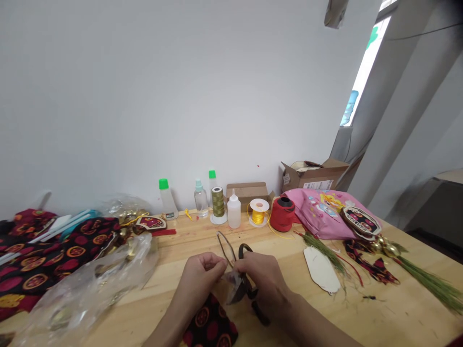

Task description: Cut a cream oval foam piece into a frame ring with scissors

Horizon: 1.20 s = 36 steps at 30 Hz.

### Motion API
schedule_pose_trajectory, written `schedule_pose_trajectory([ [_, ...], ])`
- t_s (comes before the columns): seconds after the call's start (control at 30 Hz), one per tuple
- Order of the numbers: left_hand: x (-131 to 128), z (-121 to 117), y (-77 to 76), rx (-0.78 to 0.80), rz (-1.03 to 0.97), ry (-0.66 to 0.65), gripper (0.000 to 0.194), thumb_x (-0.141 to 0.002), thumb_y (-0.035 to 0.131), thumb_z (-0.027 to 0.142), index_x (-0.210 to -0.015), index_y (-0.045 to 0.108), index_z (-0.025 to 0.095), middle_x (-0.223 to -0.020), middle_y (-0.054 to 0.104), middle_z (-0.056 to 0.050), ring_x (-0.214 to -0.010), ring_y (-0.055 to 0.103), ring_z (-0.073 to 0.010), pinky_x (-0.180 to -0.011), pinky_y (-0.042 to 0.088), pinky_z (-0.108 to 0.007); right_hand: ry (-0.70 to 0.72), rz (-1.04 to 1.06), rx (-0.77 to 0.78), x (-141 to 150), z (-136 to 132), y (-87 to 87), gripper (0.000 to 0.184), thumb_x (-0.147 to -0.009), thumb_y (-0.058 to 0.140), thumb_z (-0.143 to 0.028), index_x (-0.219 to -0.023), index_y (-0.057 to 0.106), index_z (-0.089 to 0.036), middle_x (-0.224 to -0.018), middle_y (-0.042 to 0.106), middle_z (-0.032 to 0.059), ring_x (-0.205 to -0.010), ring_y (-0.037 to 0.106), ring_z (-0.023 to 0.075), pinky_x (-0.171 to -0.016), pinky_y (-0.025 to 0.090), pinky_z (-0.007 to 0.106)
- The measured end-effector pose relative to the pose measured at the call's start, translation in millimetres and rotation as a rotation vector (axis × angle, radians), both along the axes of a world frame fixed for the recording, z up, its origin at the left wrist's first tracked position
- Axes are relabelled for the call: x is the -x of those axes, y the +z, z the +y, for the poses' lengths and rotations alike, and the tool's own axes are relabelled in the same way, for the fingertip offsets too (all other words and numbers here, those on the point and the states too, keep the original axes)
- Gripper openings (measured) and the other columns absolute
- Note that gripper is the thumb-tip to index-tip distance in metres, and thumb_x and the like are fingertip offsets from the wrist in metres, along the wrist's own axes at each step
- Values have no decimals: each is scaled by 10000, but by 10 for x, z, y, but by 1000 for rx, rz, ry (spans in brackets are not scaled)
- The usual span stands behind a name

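Near the front middle of the table, my left hand [200, 274] is closed in a pinch at the base of a thin dark loop [226, 248], which looks like cord. My right hand [265, 279] is closed around black-handled scissors [245, 249], its fingertips close to the left ones. Under the fingers shows a blurred, greyish, see-through piece [234, 288]; I cannot tell what it is. Black fabric [210, 323] with red and orange round patterns lies below my left hand.
Along the wall stand a glue bottle [234, 212], a green thread spool [217, 202], a yellow cord spool [258, 215] and a red thread cone [282, 214]. A clear plastic bag [108, 279] lies left. A white plaque [320, 270] and green tassel [325, 253] lie right, before a pink bag [314, 212].
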State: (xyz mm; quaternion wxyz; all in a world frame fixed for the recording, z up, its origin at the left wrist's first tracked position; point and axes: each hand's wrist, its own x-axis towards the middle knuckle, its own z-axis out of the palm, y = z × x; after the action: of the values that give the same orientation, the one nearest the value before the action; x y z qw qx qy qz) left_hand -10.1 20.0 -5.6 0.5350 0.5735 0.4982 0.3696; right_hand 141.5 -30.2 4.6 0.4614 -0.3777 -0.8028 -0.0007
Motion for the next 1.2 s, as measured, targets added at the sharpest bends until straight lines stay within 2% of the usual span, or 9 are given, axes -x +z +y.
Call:
schedule_pose_trajectory([
  [0.13, -13, -29, 65, -137, 80, 27, 103, -554, 564, 200, -469, 542, 145, -409, 511, 44, -399, 421, -89, -409, 303, -197, 19, 140, 71, 34, -4, -7, 106, -715, 398, -190, -696, 501, -205, -541, 486, -30, -498, 453, 109, -468, 320, 203],
  [0.23, -24, -59, 148, -207, 117, 32, 112, -563, 557, 220, -477, 551, 148, -424, 507, 41, -422, 425, -98, -426, 312, -202, -68, 304, 146, 41, 13, -17, 84, -699, 422, -141, -656, 470, -196, -566, 487, -30, -513, 452, 101, -493, 348, 198],
  [0.37, -29, -80, 195, -223, 144, 35, 112, -561, 555, 222, -478, 544, 147, -419, 485, 47, -417, 398, -90, -422, 292, -195, -144, 355, 203, 45, 39, -41, 75, -696, 466, -134, -652, 449, -191, -573, 470, -36, -503, 434, 91, -496, 354, 196],
  [0.57, -17, -60, 134, -115, 54, 23, 128, -570, 545, 235, -479, 510, 152, -397, 430, 72, -396, 344, -72, -408, 248, -185, -150, 368, 175, 45, 45, -37, 87, -697, 452, -122, -643, 447, -191, -564, 469, -35, -497, 432, 88, -490, 350, 193],
  [0.77, -20, -22, 82, -12, -60, -24, 143, -562, 538, 225, -461, 458, 164, -385, 402, 84, -392, 313, -63, -406, 218, -183, -19, 273, 95, -19, 17, -29, 112, -621, 425, -100, -648, 486, -189, -543, 468, -30, -516, 442, 109, -492, 338, 208],
  [1.0, 3, -20, 71, -6, -76, -83, 182, -585, 564, 275, -500, 450, 161, -423, 413, 78, -419, 326, -64, -425, 223, -186, -71, 318, 47, -11, 25, -18, 146, -638, 421, -53, -649, 478, -187, -564, 477, -28, -543, 465, 104, -520, 351, 202],
  [1.2, 29, -13, 45, 7, -136, -187, 191, -596, 574, 288, -521, 447, 166, -451, 446, 63, -446, 370, -75, -444, 250, -190, -152, 382, 125, -12, 48, -39, 109, -683, 469, -82, -661, 453, -187, -573, 462, -39, -510, 432, 85, -500, 346, 191],
])
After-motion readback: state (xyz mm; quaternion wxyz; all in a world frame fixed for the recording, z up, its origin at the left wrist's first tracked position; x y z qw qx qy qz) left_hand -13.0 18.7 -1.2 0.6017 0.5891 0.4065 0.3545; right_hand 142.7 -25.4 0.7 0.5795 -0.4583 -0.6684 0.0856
